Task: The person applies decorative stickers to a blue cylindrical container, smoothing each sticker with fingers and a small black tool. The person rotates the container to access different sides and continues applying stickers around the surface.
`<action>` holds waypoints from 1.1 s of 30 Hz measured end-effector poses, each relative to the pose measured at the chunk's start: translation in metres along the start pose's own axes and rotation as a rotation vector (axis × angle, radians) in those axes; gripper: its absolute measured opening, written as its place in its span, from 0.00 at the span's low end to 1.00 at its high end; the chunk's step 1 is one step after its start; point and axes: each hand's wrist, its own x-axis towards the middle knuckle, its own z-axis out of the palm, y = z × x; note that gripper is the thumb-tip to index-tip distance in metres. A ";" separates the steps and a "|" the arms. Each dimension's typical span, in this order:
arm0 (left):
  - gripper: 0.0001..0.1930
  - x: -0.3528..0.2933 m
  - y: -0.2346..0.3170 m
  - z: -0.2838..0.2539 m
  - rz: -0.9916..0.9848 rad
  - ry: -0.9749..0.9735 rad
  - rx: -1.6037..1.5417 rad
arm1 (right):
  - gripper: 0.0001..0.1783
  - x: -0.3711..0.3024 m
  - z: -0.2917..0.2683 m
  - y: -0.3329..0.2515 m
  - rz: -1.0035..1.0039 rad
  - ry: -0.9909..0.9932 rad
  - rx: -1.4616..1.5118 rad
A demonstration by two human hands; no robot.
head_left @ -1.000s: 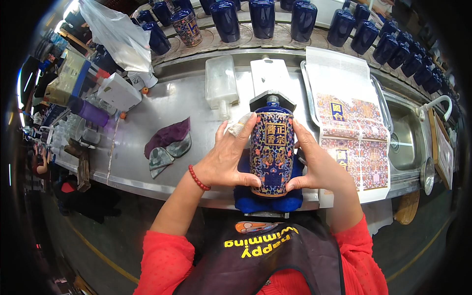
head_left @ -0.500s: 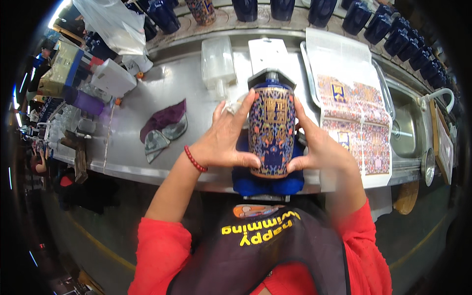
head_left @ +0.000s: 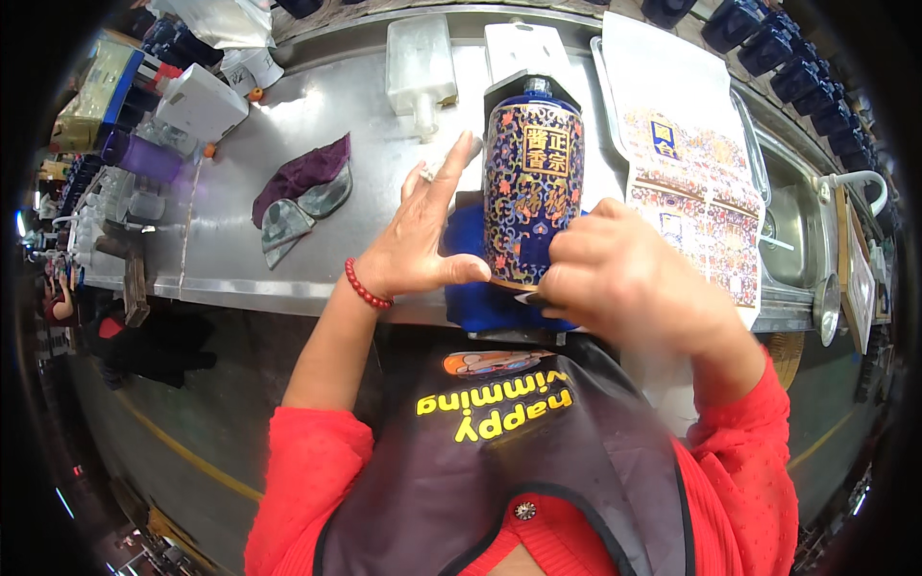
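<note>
A dark blue ceramic bottle (head_left: 531, 182) with a gold and multicoloured patterned wrap stands upright on a blue cloth (head_left: 485, 288) at the front of the steel counter. My left hand (head_left: 418, 235) lies flat against the bottle's left side, fingers straight and pointing up, thumb under its base edge. A red bead bracelet is on that wrist. My right hand (head_left: 624, 278) is curled around the bottle's lower right side.
A sheet of patterned printed labels (head_left: 691, 182) lies in a tray to the right. A purple and grey rag (head_left: 303, 192) lies left. Clear plastic boxes (head_left: 420, 62) and a white board (head_left: 526, 48) sit behind. Dark blue bottles (head_left: 788, 48) line the back; a sink (head_left: 797, 230) is far right.
The view has closed in on the bottle. My left fingers have straightened along its side, and my right hand has slid down to its lower right part.
</note>
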 end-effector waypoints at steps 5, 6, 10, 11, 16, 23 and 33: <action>0.64 -0.028 0.010 0.025 -0.030 0.053 -0.058 | 0.07 0.013 0.006 0.030 0.168 0.368 -0.153; 0.64 -0.033 0.013 0.027 -0.030 0.059 -0.041 | 0.07 0.011 0.012 0.021 0.053 0.316 -0.271; 0.60 -0.044 0.024 0.034 0.003 0.102 0.043 | 0.07 0.012 0.002 -0.008 0.068 -0.073 0.028; 0.60 -0.045 0.028 0.038 0.016 0.103 0.086 | 0.08 0.015 -0.001 0.002 0.113 -0.079 0.037; 0.57 -0.046 0.044 0.052 -0.073 0.239 0.176 | 0.09 0.031 -0.012 0.040 0.178 0.369 -0.598; 0.57 -0.035 0.061 0.062 -0.092 0.307 0.310 | 0.05 0.013 -0.007 0.027 0.633 0.260 0.602; 0.59 -0.029 0.054 0.064 -0.098 0.346 0.372 | 0.06 0.010 0.000 0.042 0.566 0.538 0.520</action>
